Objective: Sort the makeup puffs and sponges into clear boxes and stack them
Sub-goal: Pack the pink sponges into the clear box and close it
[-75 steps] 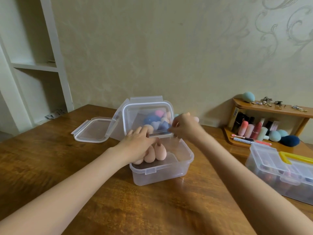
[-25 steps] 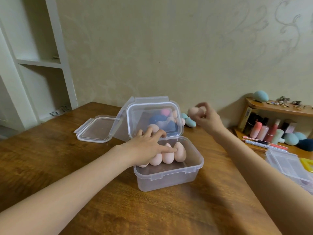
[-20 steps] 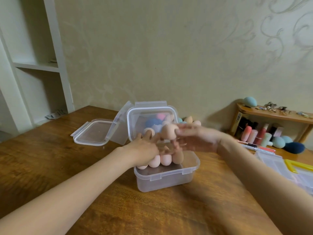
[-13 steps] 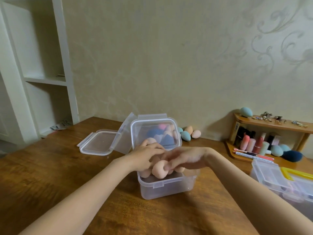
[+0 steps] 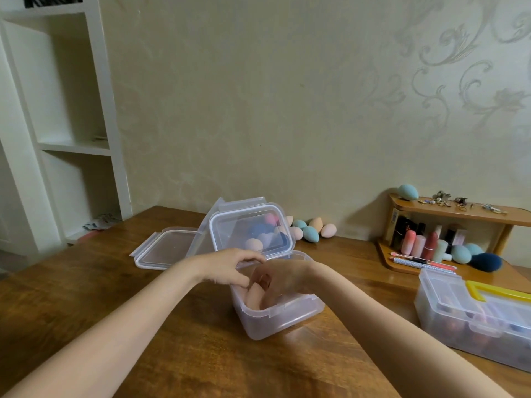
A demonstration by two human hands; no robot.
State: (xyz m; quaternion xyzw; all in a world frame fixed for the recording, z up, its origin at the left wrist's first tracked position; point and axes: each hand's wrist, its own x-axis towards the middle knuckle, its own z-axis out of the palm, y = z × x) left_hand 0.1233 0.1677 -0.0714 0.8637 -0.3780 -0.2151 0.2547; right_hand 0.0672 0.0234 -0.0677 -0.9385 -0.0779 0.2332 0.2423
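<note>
An open clear box (image 5: 275, 318) stands on the wooden table in front of me with peach sponges (image 5: 254, 295) inside. My right hand (image 5: 283, 278) reaches down into it, fingers curled on a peach sponge among the others. My left hand (image 5: 230, 267) hovers at the box's left rim, fingertips touching the sponges. Behind it stands a second clear box (image 5: 250, 225), lid on, holding mixed blue, pink and peach sponges. A loose clear lid (image 5: 163, 248) lies to the left. Several teal and peach sponges (image 5: 310, 233) lie against the wall.
A small wooden rack (image 5: 448, 216) at the right holds lipsticks, brushes, and teal and navy sponges (image 5: 485, 261). A clear organiser with a yellow handle (image 5: 471, 308) sits at the right edge. White shelving (image 5: 71, 145) stands at the left.
My right hand fetched a peach sponge from beside the wall and has lowered it into the open box. The left hand stayed on the sponges.
</note>
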